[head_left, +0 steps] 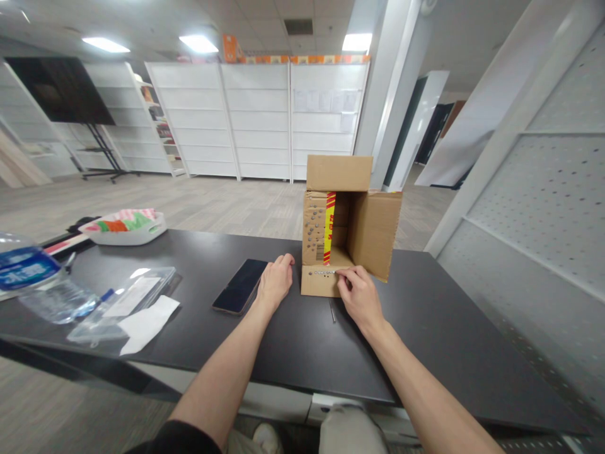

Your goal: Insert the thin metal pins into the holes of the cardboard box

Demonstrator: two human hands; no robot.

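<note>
An open cardboard box (pixel 373 233) stands on the dark table with its flaps spread. Small round grey metal heads dot its left flap (pixel 313 221). Along the lower flap (pixel 319 289) runs a row of small shiny heads, with a few dark holes below. My right hand (pixel 362 296) is at this flap, thumb and fingers pinched by the row's right end; what they hold is too small to make out. A thin metal rod (pixel 333 311) lies just left of it. Left of the box, my left hand (pixel 276 280) has its fingers curled together beside a phone (pixel 241 285); its contents are hidden.
On the table's (pixel 198 252) left side are a large water bottle (pixel 33 271), a clear plastic case (pixel 132 299), a piece of white paper (pixel 150 323) and a white tray (pixel 125 236) with colourful cloth or wrappers. A perforated white panel (pixel 543 208) borders the right side.
</note>
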